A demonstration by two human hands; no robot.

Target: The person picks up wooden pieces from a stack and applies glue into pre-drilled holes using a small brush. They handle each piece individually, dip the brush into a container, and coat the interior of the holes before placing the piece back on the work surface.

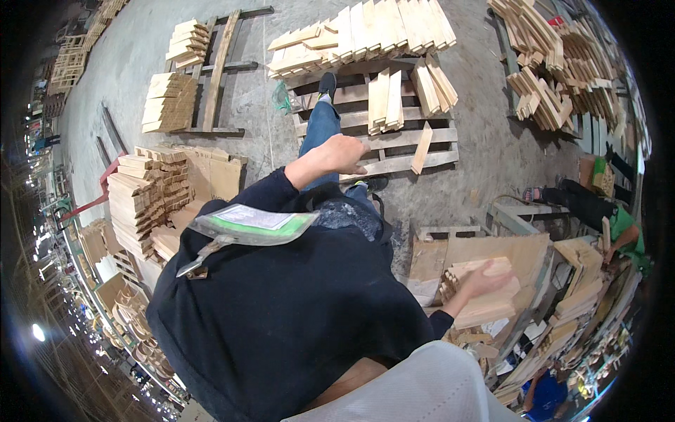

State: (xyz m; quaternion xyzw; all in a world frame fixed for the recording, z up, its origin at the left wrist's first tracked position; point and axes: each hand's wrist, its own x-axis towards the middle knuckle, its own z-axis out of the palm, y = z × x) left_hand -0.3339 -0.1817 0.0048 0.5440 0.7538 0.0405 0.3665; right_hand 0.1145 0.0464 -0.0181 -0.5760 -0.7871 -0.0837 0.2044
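My left hand [339, 154] is raised in front of my body, over my legs. Its fingers curl loosely, with a gap between fingers and thumb, and nothing shows in it. Off to my right, my right hand [485, 280] is over a stack of wooden boards [496, 309]. Its fingers are stretched out and a little blurred; whether they touch the top board I cannot tell. A clear badge holder [256, 224] with a green band lies across my dark top.
Ahead, a pallet [439, 156] bears angled-end boards [385, 98], one leaning [422, 149]. Wood piles [140, 204] stand at left, with another pallet [221, 70] beyond. At right are a metal frame [524, 216], more boards [538, 98] and a person in green [622, 235].
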